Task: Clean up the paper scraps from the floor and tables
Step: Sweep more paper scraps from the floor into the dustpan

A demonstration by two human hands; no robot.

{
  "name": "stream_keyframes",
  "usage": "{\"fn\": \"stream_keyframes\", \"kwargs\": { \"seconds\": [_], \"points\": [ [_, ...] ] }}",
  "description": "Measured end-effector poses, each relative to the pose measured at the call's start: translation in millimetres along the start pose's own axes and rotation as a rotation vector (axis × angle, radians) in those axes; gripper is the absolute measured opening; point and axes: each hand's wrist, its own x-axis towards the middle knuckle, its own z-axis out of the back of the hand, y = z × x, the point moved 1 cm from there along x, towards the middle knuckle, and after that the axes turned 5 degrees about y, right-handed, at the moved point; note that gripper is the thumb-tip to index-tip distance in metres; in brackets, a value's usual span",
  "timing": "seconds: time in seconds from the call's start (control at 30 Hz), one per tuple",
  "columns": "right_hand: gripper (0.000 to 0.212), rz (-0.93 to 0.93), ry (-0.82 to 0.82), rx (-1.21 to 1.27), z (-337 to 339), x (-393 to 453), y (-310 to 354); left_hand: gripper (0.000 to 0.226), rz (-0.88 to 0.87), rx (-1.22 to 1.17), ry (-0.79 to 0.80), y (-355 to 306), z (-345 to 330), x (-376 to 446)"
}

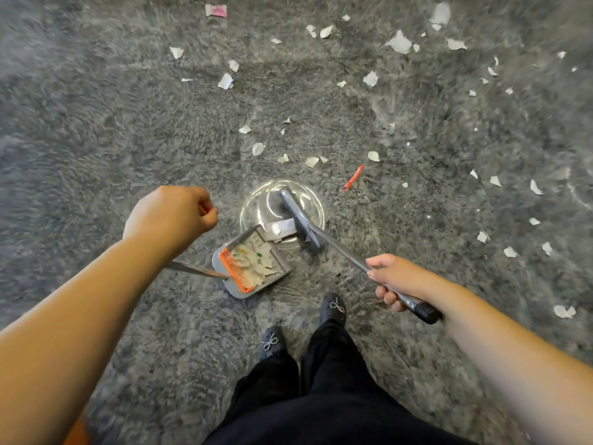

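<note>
Dozens of paper scraps [399, 43] strewn on carpet [96, 123], mostly ahead of both hands. Step, likely: sweeping scrap into dustpan [253, 263] between hands; pan already holds heap. Right hand [396, 281] grips broom [300, 216] handle; left hand [171, 216] fisted, apparently round dustpan's handle. Next: reach broom farther, draw scraps back to pan lip. Glass bowl [256, 200] under broom head, contents unclear.

Even, soft overhead light; faint shadows. Wide-angle bending and smearing at frame edges. Forearms near camera soft; centre reasonably sharp.
</note>
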Motion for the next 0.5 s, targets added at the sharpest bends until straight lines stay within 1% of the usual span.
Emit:
{"fn": "stream_keyframes", "kwargs": {
  "seconds": [0.2, 0.33, 0.5],
  "points": [
    [0.049, -0.075, -0.068, 0.076, 21.3, 37.0, -9.3, 0.017, 0.007, 0.030, -0.002, -1.1, -1.8, 12.8],
    [0.055, -0.068, -0.053, -0.001, 15.5, 50.0, -12.5, 0.018, -0.008, 0.040, -0.007, -8.4, -5.5, 12.7],
    [0.051, -0.075, 0.041, -0.162, -13.3, 47.9, -11.9, 0.018, -0.005, 0.056, -0.011, -10.5, -6.8, 13.8]
  ]
}}
